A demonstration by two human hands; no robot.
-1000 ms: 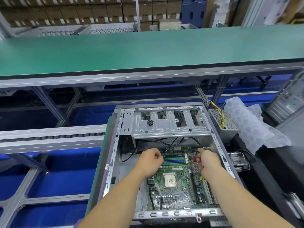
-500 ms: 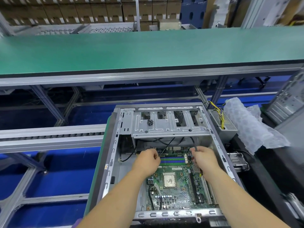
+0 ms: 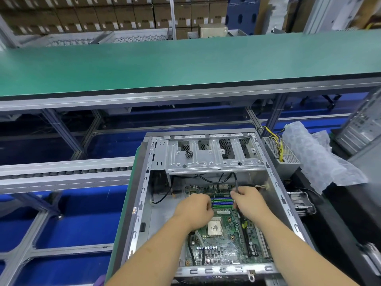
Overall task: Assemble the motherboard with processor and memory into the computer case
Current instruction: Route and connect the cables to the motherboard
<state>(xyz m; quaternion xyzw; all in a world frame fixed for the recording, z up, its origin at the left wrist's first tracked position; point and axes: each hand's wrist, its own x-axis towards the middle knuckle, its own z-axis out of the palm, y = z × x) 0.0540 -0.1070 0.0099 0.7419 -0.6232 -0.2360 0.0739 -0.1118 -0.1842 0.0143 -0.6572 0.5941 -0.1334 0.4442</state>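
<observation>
Currently the case (image 3: 208, 195) lies open, side up, at the near edge of the line frame; no bare worktop under it shows. Board (image 3: 226, 242) sits flat on the case floor, processor (image 3: 214, 226) near its middle, memory slots (image 3: 222, 202) toward the far end, just below the drive cage (image 3: 212, 155).

Left hand (image 3: 194, 210): fingers curled, knuckles up, over the left end of the memory slots; it seems to pinch a thin wire (image 3: 214, 196), though the grip itself is hidden. Right hand (image 3: 250, 203): curled round a black cable (image 3: 236, 182) that runs up behind the drive cage.

Step in hand, as judged: routing or plugging case leads at the far edge of the board.

Notes for doing it well:
- Hold the cable by its plug, not the cord.
- Line the plug up with its header before pushing; keep pressure straight down.
- Keep slack clear of the memory slots and processor.
- Steady the board with the other hand so it does not flex.

Risk: bent pins if the plug goes in skewed. Whether memory sticks are seated cannot be told.
</observation>
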